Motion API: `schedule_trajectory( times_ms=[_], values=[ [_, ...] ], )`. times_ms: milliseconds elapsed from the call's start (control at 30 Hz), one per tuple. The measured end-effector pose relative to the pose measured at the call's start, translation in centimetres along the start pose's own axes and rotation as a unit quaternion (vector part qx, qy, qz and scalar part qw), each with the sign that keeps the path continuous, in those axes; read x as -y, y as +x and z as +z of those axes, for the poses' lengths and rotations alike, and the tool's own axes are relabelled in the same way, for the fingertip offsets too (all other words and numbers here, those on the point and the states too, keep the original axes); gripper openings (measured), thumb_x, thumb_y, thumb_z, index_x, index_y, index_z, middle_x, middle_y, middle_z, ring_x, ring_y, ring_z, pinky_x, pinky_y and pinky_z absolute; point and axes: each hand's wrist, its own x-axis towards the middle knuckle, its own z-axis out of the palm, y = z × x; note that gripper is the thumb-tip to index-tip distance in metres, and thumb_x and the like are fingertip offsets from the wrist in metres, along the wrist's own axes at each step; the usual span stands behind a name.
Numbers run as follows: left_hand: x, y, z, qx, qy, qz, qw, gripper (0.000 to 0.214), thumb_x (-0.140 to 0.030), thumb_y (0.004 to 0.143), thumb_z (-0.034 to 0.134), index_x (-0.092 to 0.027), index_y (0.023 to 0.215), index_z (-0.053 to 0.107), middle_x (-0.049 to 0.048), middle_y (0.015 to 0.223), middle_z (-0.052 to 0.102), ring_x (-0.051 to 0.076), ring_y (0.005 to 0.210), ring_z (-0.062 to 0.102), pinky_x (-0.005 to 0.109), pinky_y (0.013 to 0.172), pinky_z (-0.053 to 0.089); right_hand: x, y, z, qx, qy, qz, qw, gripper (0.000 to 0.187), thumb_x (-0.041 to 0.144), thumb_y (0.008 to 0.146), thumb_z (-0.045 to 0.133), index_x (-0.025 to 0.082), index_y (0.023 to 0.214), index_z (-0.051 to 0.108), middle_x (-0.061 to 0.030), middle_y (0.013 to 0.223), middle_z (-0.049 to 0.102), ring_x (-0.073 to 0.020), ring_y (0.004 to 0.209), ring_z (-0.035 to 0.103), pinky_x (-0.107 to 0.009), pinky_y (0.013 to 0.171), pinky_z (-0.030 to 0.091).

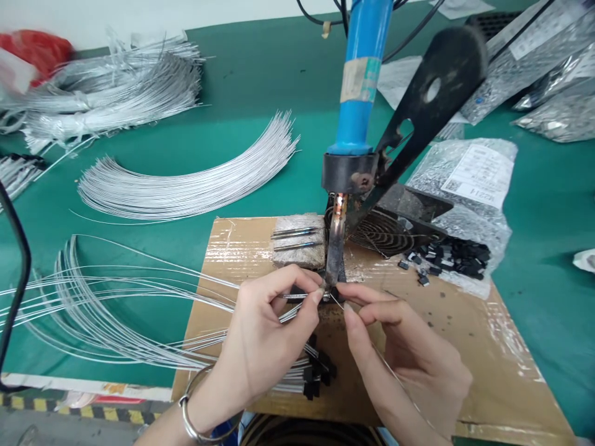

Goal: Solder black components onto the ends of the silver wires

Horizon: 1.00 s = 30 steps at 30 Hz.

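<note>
My left hand (269,334) pinches a thin grey wire (297,296) with thumb and forefinger and brings its end to the tip of the soldering iron (335,248). The same hand also carries a bundle of grey wires with small black parts on their ends (316,375). My right hand (404,347) pinches a fine strand of solder wire (339,303) and holds it against the same tip. The iron has a blue handle (362,74) and hangs fixed in a black stand (418,118). Both hands work over a taped cardboard sheet (465,347).
A pad with a few wire ends (297,238) lies left of the iron tip. Loose black parts (450,257) spill from a plastic bag (469,179). A small fan (381,232) sits behind the iron. Bundles of grey wire (186,179) lie across the green mat (251,80).
</note>
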Motion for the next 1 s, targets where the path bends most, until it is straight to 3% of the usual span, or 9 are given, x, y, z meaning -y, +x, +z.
schedule_trajectory(
  times_ms=[267, 1000],
  values=[
    [-0.18, 0.08, 0.02, -0.002, -0.005, 0.010, 1.000, 0.013, -0.012, 0.090, 0.066, -0.018, 0.080, 0.073, 0.0014, 0.088, 0.078, 0.013, 0.077, 0.069, 0.021, 0.072, 0.056, -0.08, -0.05, 0.12, -0.004, 0.003, -0.012, 1.000, 0.015, 0.007, 0.089, 0.071, 0.021, 0.086, 0.068, -0.0046, 0.112, 0.080, -0.0145, 0.098, 0.079, -0.020, 0.088, 0.058],
    [0.23, -0.20, -0.03, -0.002, 0.023, 0.006, 1.000, 0.013, -0.013, 0.090, 0.066, -0.019, 0.081, 0.073, 0.0017, 0.088, 0.078, 0.018, 0.091, 0.075, 0.023, 0.077, 0.057, -0.34, -0.02, 0.36, -0.015, 0.003, -0.036, 0.999, 0.015, 0.005, 0.088, 0.071, 0.020, 0.087, 0.068, -0.0058, 0.107, 0.080, -0.0159, 0.095, 0.079, -0.023, 0.087, 0.060]
  ],
)
